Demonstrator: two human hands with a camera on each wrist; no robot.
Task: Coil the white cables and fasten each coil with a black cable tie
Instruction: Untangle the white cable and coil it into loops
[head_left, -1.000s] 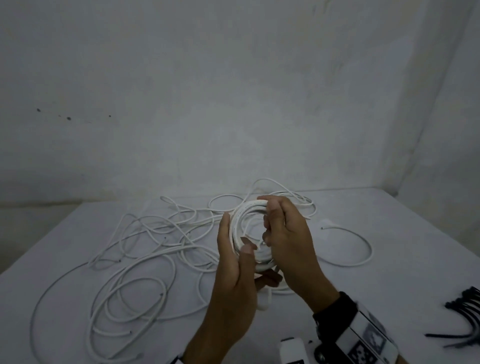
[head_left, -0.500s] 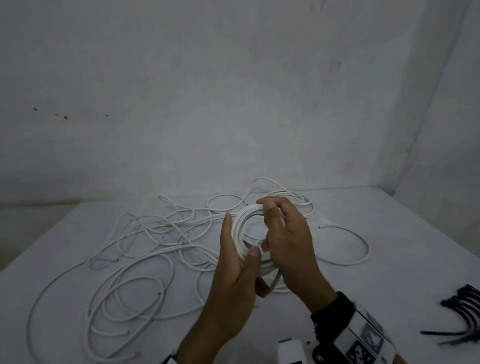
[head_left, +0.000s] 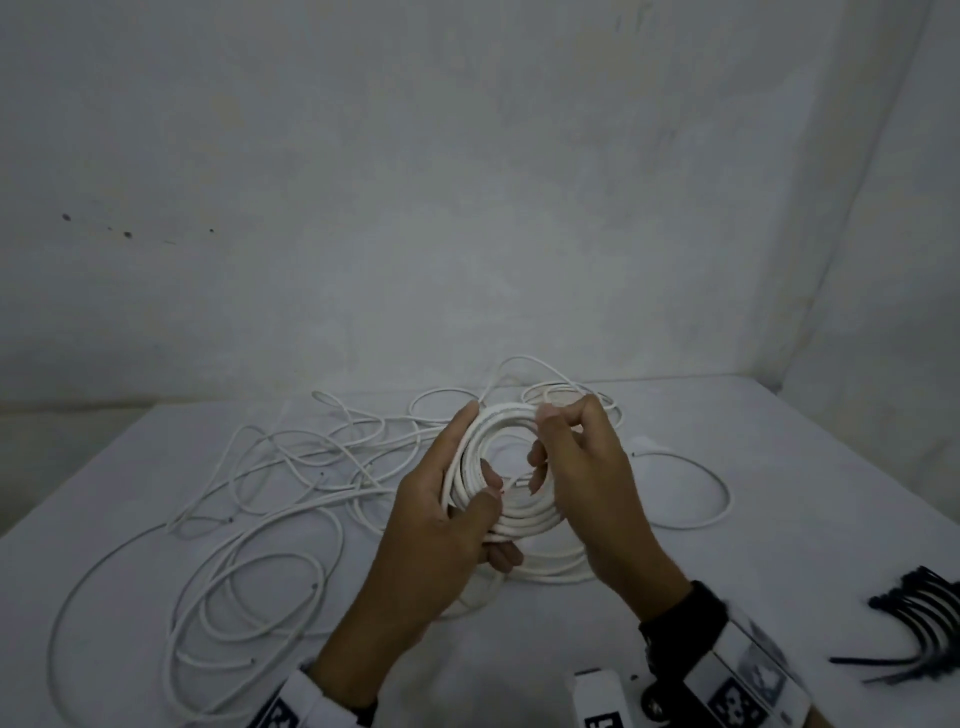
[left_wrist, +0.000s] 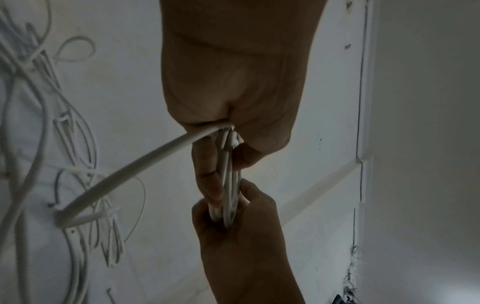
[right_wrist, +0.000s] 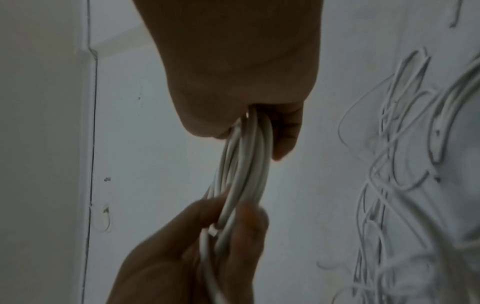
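Over the last second the coil (head_left: 511, 499) has been turned a little in the hands — its ring now faces the head camera more squarely, and the round opening in the middle shows clearly where before it was partly covered by the right hand's fingers. The left hand (head_left: 447, 525) grips the coil's near-left side, thumb laid across the turns and fingers curled behind. The right hand (head_left: 582, 467) has shifted its hold: fingers pinch the top-right of the ring, while a short loose end of cable pokes across the opening toward its lower fingers.

From the left wrist view, one strand of the white cable (left_wrist: 135, 166) leaves the left hand's grip and curves down to the desk (head_left: 779, 519), so a tail seems still unwound. The right wrist view shows the turns bunched tight between both hands, with a cut end near the left hand's fingertips.

Judging by this, the coil is nearly formed and is being squared up — the remaining tail needs taking in before tying. The black cable ties (head_left: 919, 623) lie in a bundle at the right edge of the desk, untouched, well apart from the hands. More loose white cables (head_left: 260, 519) sprawl across the desk's left side, not yet coiled.
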